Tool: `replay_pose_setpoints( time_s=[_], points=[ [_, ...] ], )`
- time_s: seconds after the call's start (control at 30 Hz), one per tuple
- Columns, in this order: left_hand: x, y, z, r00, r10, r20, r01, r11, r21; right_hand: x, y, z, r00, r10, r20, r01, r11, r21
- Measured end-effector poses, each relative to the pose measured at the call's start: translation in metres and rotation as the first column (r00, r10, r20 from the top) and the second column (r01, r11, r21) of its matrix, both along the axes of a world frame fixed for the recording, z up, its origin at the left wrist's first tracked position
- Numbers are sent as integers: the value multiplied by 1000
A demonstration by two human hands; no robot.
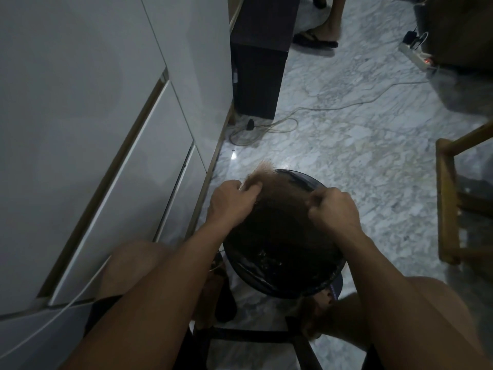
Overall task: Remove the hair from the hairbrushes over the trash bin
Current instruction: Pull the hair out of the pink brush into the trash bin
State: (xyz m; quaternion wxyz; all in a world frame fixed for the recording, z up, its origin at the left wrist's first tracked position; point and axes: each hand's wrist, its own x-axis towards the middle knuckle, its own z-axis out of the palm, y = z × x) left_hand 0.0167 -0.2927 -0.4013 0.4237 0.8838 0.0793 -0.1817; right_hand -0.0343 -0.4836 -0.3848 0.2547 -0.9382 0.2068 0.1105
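Observation:
A round trash bin (314, 285) lined with a black bag stands on the floor between my knees. Over its far left rim my left hand (232, 201) grips a hairbrush (262, 169) whose light bristled head sticks out beyond my fingers. A sheet of brown hair (282, 201) stretches from the brush across the bin to my right hand (333, 209), which is closed in a fist on the hair. The brush handle is hidden inside my left hand.
White cabinet doors (106, 129) run along the left. A dark cabinet (256, 76) stands behind, with cables (266, 126) and a power strip (418, 56) on the marble floor. A wooden frame (448, 204) is at right. Another person's sandalled foot (317, 38) is at the back.

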Motion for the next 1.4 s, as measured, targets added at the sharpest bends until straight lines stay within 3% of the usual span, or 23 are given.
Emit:
replay_pose_setpoints(
  time_s=[0.07,0.13,0.2,0.37,0.47,0.6,0.9,1.03,1.23,1.4],
  points=[
    [-3,-3,-1,998,-53,14,53,999,-9,-1,5,0,1000,6,25,-12,966,260],
    [-6,-6,1,990,-132,41,130,991,45,-2,15,5,999,-24,29,6,869,495],
    [-8,-8,1,981,-179,70,173,981,89,-2,23,3,998,-26,49,-6,834,552],
    [-8,-7,-4,977,-198,81,194,979,60,-1,24,-6,997,24,77,-55,902,428],
    [-3,-1,-3,987,-147,72,143,989,47,1,21,-7,993,118,25,-120,950,288],
    [1,3,1,994,-100,51,96,992,77,1,14,-5,985,170,-25,-161,963,214],
    [12,10,7,999,8,35,-11,994,108,2,-15,12,962,267,-62,-242,934,264],
    [8,8,4,997,-67,38,61,989,136,-2,-21,9,965,246,-87,-217,943,252],
    [-4,-2,-2,981,-194,9,190,966,173,-7,2,7,981,102,166,-155,927,343],
    [-9,-5,-5,965,-263,-18,261,947,189,-6,17,1,961,11,275,-90,956,278]
  ],
)
